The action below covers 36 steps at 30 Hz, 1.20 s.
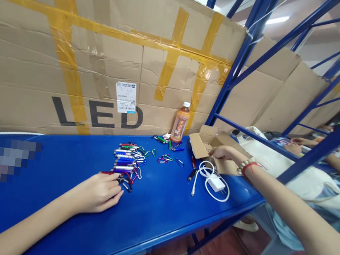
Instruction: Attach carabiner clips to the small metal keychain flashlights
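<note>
My left hand (103,192) rests at the near end of a row of small metal flashlights (125,160) in several colours, with carabiner clips (137,173) on their right ends. Its fingers are curled together over the nearest flashlight, a red one (106,173) whose end shows beside them; a dark carabiner (127,186) sticks out past the fingertips. My right hand (224,152) reaches into an open cardboard box (199,146), fingers bent and pressed together. What they hold, if anything, is hidden.
A drink bottle (180,122) stands at the back, with loose carabiners (166,158) before it. A white charger (215,183) with coiled cable (226,195) and two pen-like flashlights (193,169) lie near the box. Cardboard (103,64) walls the back; a blue post (230,81) stands right.
</note>
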Available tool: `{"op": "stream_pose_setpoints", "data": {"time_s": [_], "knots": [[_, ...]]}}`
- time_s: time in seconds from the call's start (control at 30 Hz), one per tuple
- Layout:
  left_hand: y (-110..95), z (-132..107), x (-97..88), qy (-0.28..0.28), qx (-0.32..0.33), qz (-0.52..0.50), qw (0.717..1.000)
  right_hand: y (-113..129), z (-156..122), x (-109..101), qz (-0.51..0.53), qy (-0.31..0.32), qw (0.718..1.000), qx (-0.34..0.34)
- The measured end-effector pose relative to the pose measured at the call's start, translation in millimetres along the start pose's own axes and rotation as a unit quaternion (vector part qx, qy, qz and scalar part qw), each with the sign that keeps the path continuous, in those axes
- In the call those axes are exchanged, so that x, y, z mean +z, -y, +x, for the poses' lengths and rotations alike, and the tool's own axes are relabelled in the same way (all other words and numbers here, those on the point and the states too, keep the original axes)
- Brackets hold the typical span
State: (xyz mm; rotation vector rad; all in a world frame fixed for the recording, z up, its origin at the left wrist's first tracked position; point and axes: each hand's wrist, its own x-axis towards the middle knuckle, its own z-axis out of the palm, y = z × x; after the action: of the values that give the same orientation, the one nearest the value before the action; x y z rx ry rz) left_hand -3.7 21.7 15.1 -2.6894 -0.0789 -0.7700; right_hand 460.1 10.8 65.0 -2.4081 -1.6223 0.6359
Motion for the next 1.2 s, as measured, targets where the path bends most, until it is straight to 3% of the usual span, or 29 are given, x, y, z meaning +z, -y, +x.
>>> {"op": "stream_pose_setpoints", "data": {"time_s": [0.13,0.27,0.47,0.6,0.7,0.8,0.93,1.0,1.07,1.2], "knots": [[0,0,-0.2,-0.008,-0.003,0.001,1.0,1,-7,-4,0.075,0.086,0.993,0.008],[-1,0,0.1,-0.004,-0.001,-0.003,1.0,-1,-11,-6,0.14,0.122,0.982,-0.033],[-1,0,0.6,-0.007,-0.005,-0.001,1.0,-6,-33,-11,0.184,0.084,0.975,-0.089],[0,-1,0.3,0.005,-0.005,-0.011,1.0,-7,-47,-2,0.104,0.077,0.978,-0.165],[0,1,0.1,0.009,-0.003,-0.018,1.0,-8,-47,9,0.051,0.025,0.975,-0.214],[0,2,-0.4,-0.002,-0.005,-0.014,1.0,-9,-39,11,0.029,-0.05,0.976,-0.21],[0,3,-0.7,-0.005,-0.006,-0.013,1.0,-10,-26,-19,0.099,-0.252,0.951,-0.15],[1,2,-0.6,-0.003,-0.007,-0.013,1.0,-10,-22,-42,0.126,-0.308,0.935,-0.122],[1,1,-0.3,-0.001,-0.006,-0.012,1.0,-9,-18,-62,0.17,-0.333,0.924,-0.082],[1,0,0.1,0.0,-0.005,-0.008,1.0,-4,-15,-81,0.227,-0.306,0.924,-0.027]]}}
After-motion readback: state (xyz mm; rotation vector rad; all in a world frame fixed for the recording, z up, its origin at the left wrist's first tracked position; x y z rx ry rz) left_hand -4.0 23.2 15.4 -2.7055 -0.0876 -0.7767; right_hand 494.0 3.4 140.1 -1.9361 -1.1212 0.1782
